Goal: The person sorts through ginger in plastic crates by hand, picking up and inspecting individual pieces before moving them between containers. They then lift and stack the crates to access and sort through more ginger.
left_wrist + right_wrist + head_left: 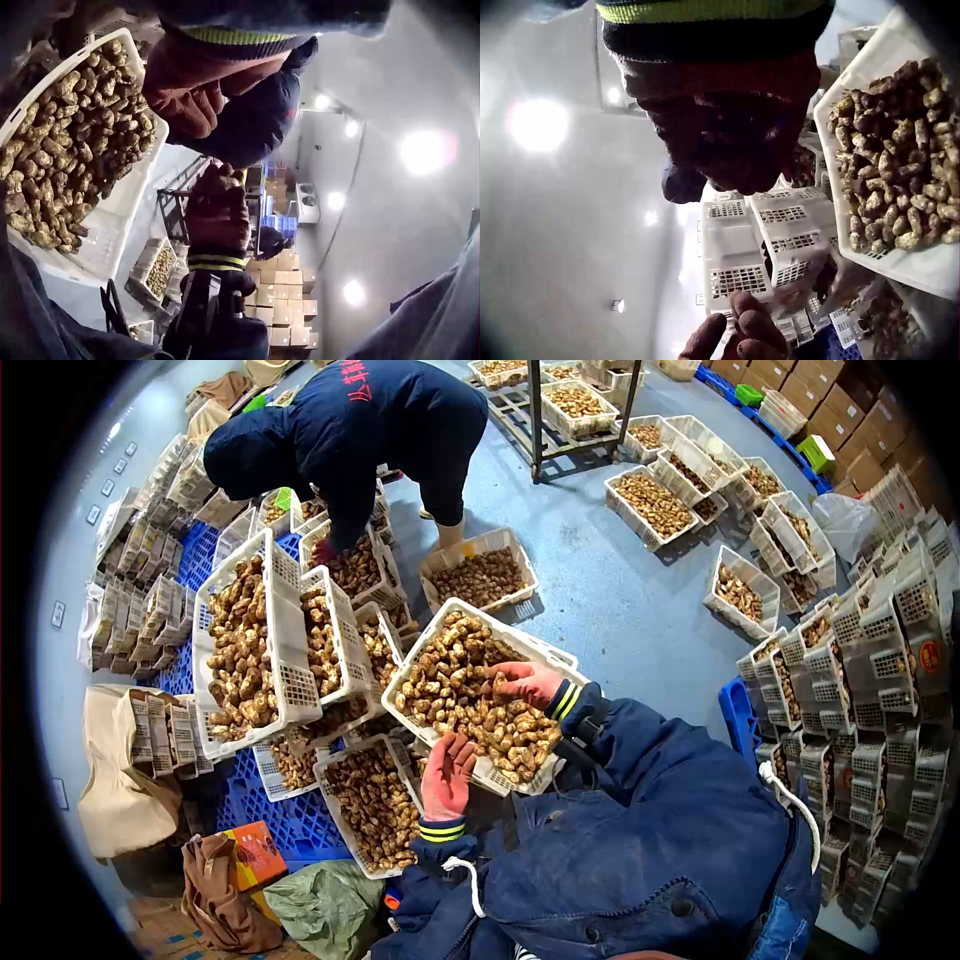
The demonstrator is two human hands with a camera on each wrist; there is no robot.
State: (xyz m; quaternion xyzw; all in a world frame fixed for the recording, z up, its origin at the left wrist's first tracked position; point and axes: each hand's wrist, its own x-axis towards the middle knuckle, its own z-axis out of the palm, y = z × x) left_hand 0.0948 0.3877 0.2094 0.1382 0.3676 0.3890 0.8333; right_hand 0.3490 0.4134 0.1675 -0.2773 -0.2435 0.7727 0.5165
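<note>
In the head view a white plastic crate [425, 732], heaped with stubby brown mushrooms [455, 670], stands tilted before me. My right hand [535, 685], in a reddish glove, is over the crate's right part with curled fingers. The left wrist view shows a pale brown mushroom [238, 177] at its fingertips. Nearest the crate's front rim is my left hand [448, 780], its gloved fingers loosely bent and holding nothing. The right wrist view shows that hand's fingers [754, 330] spread apart from the thumb. My right palm is in shadow there.
More mushroom crates [290, 672] are stacked to the left on blue pallets [250, 810]. Another person [365, 435] bends over crates opposite. Tall crate stacks [880, 690] stand at right, and a wheeled rack [536, 420] at the back. Bags [325, 905] lie at front left.
</note>
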